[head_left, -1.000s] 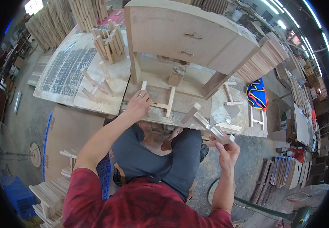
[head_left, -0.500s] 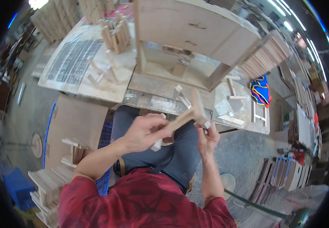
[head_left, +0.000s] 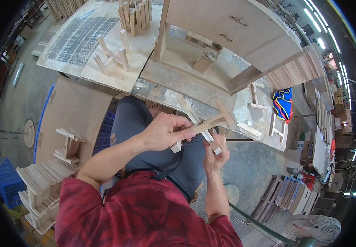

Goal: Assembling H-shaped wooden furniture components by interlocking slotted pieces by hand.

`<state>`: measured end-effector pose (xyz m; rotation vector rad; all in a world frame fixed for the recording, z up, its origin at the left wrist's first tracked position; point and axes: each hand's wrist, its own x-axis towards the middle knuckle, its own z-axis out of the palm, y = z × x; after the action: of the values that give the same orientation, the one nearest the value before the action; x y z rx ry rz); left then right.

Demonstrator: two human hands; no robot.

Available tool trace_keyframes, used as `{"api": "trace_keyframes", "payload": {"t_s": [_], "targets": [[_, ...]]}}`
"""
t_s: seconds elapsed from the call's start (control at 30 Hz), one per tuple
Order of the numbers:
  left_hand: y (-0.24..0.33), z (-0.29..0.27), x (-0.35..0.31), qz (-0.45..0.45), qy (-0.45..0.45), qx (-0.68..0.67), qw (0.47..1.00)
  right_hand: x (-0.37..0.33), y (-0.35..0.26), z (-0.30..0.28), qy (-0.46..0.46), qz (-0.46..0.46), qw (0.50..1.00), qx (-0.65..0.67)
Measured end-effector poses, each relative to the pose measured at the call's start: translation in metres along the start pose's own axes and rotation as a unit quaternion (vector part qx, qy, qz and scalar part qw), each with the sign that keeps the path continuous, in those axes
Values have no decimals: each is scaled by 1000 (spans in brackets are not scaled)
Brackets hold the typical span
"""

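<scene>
Above my lap, my left hand (head_left: pixel 166 132) is closed around an H-shaped wooden frame (head_left: pixel 210 122), thumb and fingers on its crossbar. One leg of that frame slants at its right end, and the other shows below my fingers. My right hand (head_left: pixel 216 153) grips the lower end of a pale wooden stick (head_left: pixel 211 142). This stick crosses the frame's crossbar and slants up toward the bench edge. Whether the two pieces touch or are joined cannot be made out.
A large wooden cabinet body (head_left: pixel 227 33) stands on the workbench (head_left: pixel 165 84) ahead. Left of it are an upright small frame (head_left: pixel 114 55) and bundled wooden legs (head_left: pixel 134 18). A blue cloth (head_left: pixel 282 105) hangs at the right. Stacked wooden parts (head_left: pixel 42 181) sit at lower left; a fan (head_left: pixel 313 230) stands lower right.
The frame in my left hand has turned and shifted slightly right. My right hand has moved a little left and down; the pale stick it holds now shows along its length.
</scene>
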<state>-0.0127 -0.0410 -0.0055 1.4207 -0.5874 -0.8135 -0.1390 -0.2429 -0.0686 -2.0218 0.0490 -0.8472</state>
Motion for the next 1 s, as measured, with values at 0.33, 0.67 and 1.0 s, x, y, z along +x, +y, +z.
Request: {"api": "trace_keyframes", "payload": {"t_s": [0.33,0.67,1.0], "targets": [[-23,-7,-3,4,13,-74,997,-1,-15,12,8,-9,999,-49],[-18,-32,-2,-54,-17,-131,990,26,-42,9,-45,-81,991,-100],[-9,-34,12,-81,-30,-174,981,27,-37,15,-44,-31,995,-85]]}}
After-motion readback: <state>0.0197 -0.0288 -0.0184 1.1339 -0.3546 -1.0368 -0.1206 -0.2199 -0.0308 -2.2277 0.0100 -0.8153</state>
